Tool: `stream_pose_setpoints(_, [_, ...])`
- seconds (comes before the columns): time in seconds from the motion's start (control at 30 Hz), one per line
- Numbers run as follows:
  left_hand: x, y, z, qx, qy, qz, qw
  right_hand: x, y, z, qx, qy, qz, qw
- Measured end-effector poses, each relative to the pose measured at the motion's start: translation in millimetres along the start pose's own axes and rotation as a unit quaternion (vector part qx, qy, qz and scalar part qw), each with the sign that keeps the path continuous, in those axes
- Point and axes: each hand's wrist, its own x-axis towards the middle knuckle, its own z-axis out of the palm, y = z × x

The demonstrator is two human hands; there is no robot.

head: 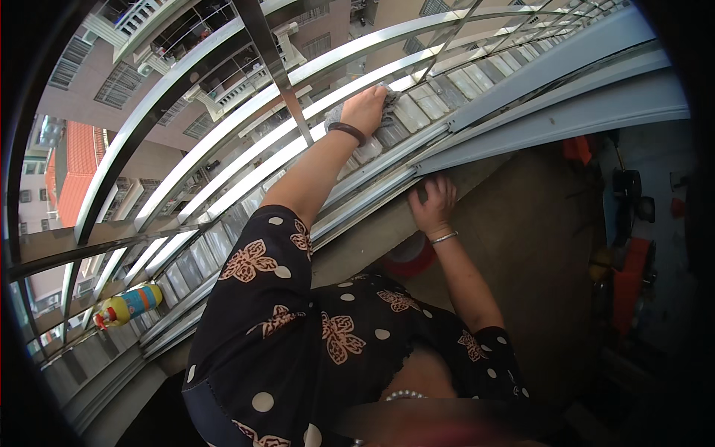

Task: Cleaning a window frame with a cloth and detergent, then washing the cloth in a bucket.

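Observation:
My left hand (364,112), with a dark brown bangle at the wrist, presses a bunched grey cloth (392,99) onto the tiled outer ledge (410,114), beside metal window bars (287,92). Part of the cloth sticks out on the far side of the hand. My right hand (434,204), wearing a silver bangle, rests on the inner sill (363,243) near the corner of the sliding window sash (553,128). Its thumb is apart from the fingers, and nothing shows in it. A yellow bottle (129,304) with a blue label and red top is on the ledge at far left.
Sliding window tracks (374,187) run between the ledge and inner sill. A red basin or bucket (410,260) is partly hidden below my right hand. Orange and dark items (631,285) are at the right in shadow. Beyond the bars, buildings show far below.

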Motion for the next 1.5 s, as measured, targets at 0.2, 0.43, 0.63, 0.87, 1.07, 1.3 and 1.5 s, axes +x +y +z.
stream_pose_setpoints(0.2, [-72.5, -9.8, -54.1, 0.086, -0.037, 0.019, 0.995, 4.8, 0.7, -3.6, -0.002, 0.013, -0.009, 1.000])
stream_pose_setpoints(0.43, [-121.6, 12.5, -102.2, 0.015, -0.135, 0.008, 0.991, 4.4, -0.7, -0.4, 0.000, 0.012, -0.010, 1.000])
stream_pose_setpoints(0.63, [-111.1, 16.9, -106.0, -0.131, -0.223, 0.019, 0.966, 0.5, 2.9, 4.2, -0.018, 0.014, -0.024, 0.999])
stream_pose_setpoints(0.87, [-11.5, 59.1, -24.8, -0.098, -0.202, 0.052, 0.973, 0.4, 2.1, 6.0, -0.035, 0.008, -0.028, 0.999])
stream_pose_setpoints(1.07, [38.1, 66.4, 19.3, -0.141, -0.154, 0.083, 0.974, 3.1, -0.5, 3.2, -0.013, -0.002, -0.027, 1.000])
stream_pose_setpoints(1.3, [7.3, 32.7, -64.0, -0.359, -0.286, 0.007, 0.888, 6.1, 0.4, 2.7, -0.001, 0.021, -0.029, 0.999])
stream_pose_setpoints(1.5, [-49.0, 12.0, -157.3, -0.618, -0.263, -0.056, 0.739, 5.4, 0.1, -1.7, 0.005, 0.008, -0.009, 1.000])
